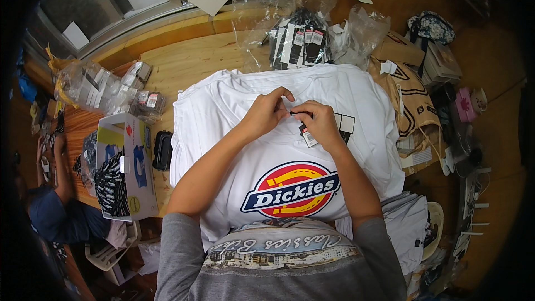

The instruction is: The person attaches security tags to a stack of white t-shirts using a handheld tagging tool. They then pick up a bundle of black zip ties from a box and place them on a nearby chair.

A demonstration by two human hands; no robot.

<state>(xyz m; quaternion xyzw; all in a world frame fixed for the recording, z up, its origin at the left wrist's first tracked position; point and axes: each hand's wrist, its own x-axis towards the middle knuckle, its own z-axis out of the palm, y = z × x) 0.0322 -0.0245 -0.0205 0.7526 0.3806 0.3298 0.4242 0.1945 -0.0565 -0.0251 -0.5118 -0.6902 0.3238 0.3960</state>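
A white T-shirt (223, 159) with a red, yellow and blue chest print lies spread before me, on top of other white shirts. Near its neckline, my left hand (269, 114) is closed in a pinch, index finger bent. Beside it, my right hand (319, 124) pinches as well. Between the two sets of fingertips shows a small dark piece, apparently the string of a hang tag. The black and white hang tag (308, 136) sits beneath my right hand. A second black and white card (346, 124) rests on the shirt just right of that hand.
Behind the shirts, a clear bag holds a heap of black and white tags (301, 42). To the left are a white box (146, 173) with black strings, a black case (163, 150) and bagged labels (106, 89). Brown bags (409, 97) stand right. Another person's arm (64, 173) appears far left.
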